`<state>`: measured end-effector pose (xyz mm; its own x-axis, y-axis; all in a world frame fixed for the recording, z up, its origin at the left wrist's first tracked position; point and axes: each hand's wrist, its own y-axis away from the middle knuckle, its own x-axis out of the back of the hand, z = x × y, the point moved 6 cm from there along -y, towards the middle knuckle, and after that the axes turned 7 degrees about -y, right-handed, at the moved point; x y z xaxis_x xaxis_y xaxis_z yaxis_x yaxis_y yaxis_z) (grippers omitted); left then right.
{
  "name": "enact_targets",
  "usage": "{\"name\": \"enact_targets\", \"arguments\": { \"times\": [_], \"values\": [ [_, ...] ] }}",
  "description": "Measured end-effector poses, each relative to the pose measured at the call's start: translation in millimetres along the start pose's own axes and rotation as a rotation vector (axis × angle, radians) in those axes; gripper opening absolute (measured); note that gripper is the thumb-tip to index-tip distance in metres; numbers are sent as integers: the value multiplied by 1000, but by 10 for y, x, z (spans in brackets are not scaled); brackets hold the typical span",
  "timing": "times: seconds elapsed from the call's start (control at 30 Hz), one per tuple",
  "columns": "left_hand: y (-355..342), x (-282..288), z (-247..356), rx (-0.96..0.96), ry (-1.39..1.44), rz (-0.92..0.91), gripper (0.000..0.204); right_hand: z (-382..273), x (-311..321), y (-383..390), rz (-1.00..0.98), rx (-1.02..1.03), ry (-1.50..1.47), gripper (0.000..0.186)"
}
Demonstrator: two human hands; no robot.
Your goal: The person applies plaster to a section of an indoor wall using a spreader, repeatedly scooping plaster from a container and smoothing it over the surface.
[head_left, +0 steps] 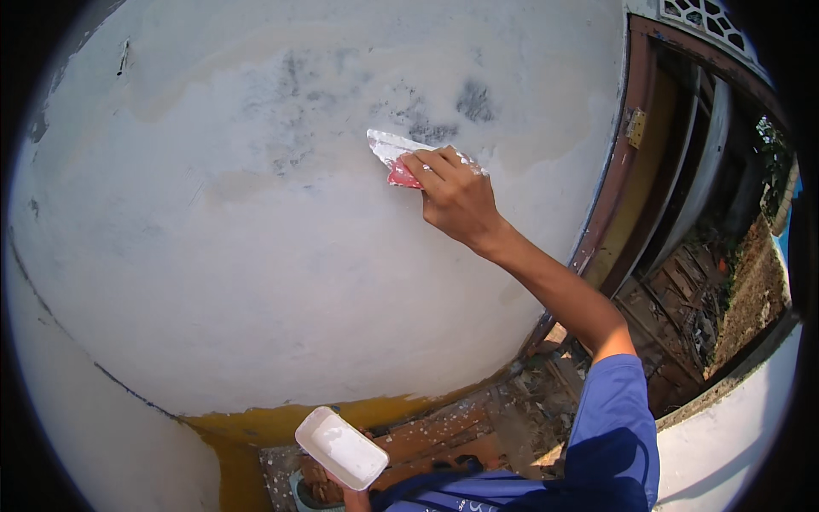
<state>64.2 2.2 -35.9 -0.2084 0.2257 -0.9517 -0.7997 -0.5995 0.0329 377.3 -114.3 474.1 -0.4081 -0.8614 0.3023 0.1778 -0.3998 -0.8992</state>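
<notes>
A: Your spreader (391,149), red along one part with a white-smeared blade, is up at the wall (281,282), just beside a dark patch (433,132). How should you work it?

B: I'd have you hold the blade at a low, even slant, press lightly, and draw overlapping strokes across the patch, feathering the edges so you leave no ridge.

A: And where does it sit relative to your hands?

B: It's in your right hand (459,189), fingers closed on it, blade jutting out to your left. Your left hand (357,499) is well below, at the white tray (327,459) with white paste (345,444) in it; the tray hides most of that hand, so I can't tell how its fingers are set.

A: Mind the door frame (614,162) to your right; a wide stroke could smear it.
</notes>
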Motion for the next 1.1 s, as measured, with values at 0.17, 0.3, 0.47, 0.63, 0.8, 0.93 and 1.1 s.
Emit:
{"name": "enact_targets", "arguments": {
  "times": [0.17,0.3,0.47,0.63,0.8,0.93,1.1],
  "values": [
    [-54,16,-19,-25,-40,-13,83,-302,-184,388,-180,50,-196,42],
    [-28,33,54,-34,-73,-29,84,286,337,168,186,-141,-157,46],
    [31,103,77,-26,-66,-2,85,302,112,-75,323,-146,127,59],
    [82,-218,202,-56,158,-4,69,-440,-499,-14,46,-76,105,46],
    [40,76,264,-45,11,64,74,-10,245,-163,260,-255,-205,37],
    [21,146,305,-39,-59,-22,77,833,583,-387,474,-433,-63,34],
    [48,210,387,-45,-45,8,77,225,89,-303,233,-128,79,48]
  ]
}}
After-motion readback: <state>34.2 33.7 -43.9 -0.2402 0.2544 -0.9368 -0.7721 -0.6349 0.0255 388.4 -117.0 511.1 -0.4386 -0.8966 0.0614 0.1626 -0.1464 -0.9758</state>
